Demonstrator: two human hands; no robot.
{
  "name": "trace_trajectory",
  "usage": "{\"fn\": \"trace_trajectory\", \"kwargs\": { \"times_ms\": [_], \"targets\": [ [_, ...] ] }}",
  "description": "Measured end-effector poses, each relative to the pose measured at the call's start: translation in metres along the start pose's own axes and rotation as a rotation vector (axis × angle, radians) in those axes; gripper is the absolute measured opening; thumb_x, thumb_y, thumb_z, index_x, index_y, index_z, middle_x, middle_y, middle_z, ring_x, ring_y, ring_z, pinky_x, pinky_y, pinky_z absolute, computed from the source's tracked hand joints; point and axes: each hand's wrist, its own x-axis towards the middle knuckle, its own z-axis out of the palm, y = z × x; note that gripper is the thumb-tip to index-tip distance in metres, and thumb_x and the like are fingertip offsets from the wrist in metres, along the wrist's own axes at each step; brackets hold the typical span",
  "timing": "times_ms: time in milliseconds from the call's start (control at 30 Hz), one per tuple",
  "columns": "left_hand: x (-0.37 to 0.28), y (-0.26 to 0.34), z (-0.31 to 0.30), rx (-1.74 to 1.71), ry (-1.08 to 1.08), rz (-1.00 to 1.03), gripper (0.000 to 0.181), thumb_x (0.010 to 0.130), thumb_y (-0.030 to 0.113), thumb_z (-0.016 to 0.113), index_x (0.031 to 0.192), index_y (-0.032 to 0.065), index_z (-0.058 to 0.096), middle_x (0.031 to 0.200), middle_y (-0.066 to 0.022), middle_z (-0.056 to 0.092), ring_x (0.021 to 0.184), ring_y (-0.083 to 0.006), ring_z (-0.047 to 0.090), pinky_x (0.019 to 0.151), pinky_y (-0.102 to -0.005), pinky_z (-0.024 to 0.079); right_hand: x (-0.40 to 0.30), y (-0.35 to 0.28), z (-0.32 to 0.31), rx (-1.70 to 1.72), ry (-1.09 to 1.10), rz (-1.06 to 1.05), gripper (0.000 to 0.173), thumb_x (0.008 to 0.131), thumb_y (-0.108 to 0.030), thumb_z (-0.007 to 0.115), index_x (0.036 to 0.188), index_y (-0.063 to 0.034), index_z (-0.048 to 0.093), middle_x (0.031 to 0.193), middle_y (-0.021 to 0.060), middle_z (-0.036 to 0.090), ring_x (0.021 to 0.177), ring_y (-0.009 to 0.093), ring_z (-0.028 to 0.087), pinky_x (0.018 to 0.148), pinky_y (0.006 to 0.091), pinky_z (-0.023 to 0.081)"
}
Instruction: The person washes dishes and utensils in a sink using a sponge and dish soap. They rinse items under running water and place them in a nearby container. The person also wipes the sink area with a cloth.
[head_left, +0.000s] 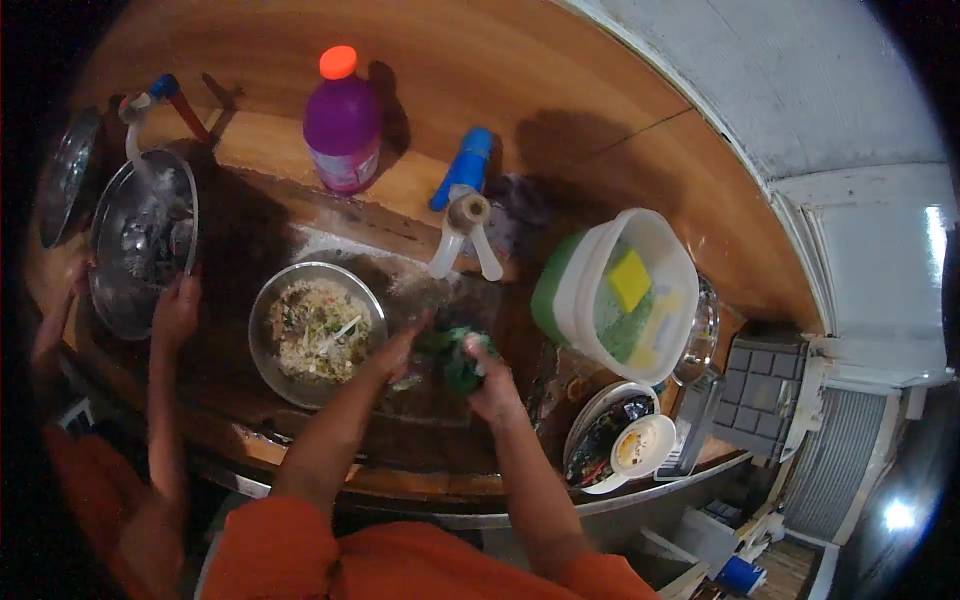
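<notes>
My right hand (495, 390) grips a crumpled green scouring pad (463, 360) over the dark, wet sink (427, 420). Blurred, my left hand (396, 356) reaches in from the other side, fingers pointing toward the pad; I cannot tell whether it holds anything. Close to its left stands a round metal bowl (259, 337) of rice and chopped vegetable scraps (322, 330). Above both hands is a white two-spout tap (466, 217) with a blue fitting (465, 165); I cannot tell whether water runs from it.
At left, another person's hands (178, 300) hold a metal basin (101, 277) under a second tap (133, 112). A purple bottle (341, 124) stands behind. To the right are a white tub (577, 300) with a yellow sponge (628, 280), stacked dirty plates (600, 405) and a small bowl (656, 461).
</notes>
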Motion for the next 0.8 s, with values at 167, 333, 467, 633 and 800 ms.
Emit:
{"fn": "trace_trajectory", "kwargs": {
  "times_ms": [167,333,467,633,800],
  "targets": [
    [0.015,-0.027,0.031,0.691,0.404,0.495,0.037,0.078,0.041,0.067,0.099,0.0105,0.061,0.104,-0.0094,0.062,0.099,-0.0321,0.057,0.086,-0.0425,0.045,0.054,0.040,-0.029,0.254,0.125,-0.043,0.035,0.091,-0.037,0.052,0.112,-0.0095,0.055,0.104,0.0050,0.060,0.095,0.020,0.058,0.086,0.0347,0.047],
    [0.026,-0.061,0.038,1.339,0.688,0.623,0.044,0.070,0.035,0.072,0.101,0.0056,0.059,0.100,-0.0187,0.059,0.092,-0.0391,0.057,0.083,-0.0493,0.043,0.097,0.099,-0.065,0.632,-0.783,-0.151,0.028,0.092,-0.034,0.046,0.103,-0.0108,0.057,0.097,0.0055,0.060,0.089,0.022,0.059,0.083,0.0372,0.049],
    [0.018,-0.045,0.011,1.300,0.878,0.618,0.024,0.071,0.025,0.067,0.085,0.0065,0.065,0.080,-0.0206,0.063,0.083,-0.0415,0.060,0.080,-0.0488,0.045,0.087,0.090,-0.027,0.033,0.177,0.074,0.029,0.089,-0.029,0.045,0.105,-0.0074,0.056,0.094,0.0068,0.059,0.085,0.027,0.057,0.079,0.0416,0.047],
    [0.014,-0.069,0.057,1.396,0.728,0.656,0.028,0.067,0.022,0.073,0.087,0.0046,0.065,0.085,-0.0218,0.063,0.094,-0.0399,0.058,0.088,-0.0474,0.043,0.123,0.124,-0.129,0.324,-0.279,0.050,0.033,0.090,-0.035,0.045,0.108,-0.0090,0.056,0.101,0.0072,0.058,0.091,0.023,0.057,0.081,0.0350,0.047],
    [0.029,-0.049,0.001,1.093,0.785,0.415,0.024,0.074,0.022,0.066,0.090,0.0050,0.065,0.099,-0.0237,0.063,0.104,-0.0396,0.056,0.095,-0.0452,0.040,0.060,0.066,-0.014,-0.069,-0.077,0.061,0.041,0.091,-0.036,0.045,0.120,-0.0086,0.051,0.112,0.0084,0.056,0.098,0.021,0.054,0.080,0.0307,0.045]
  ]
}}
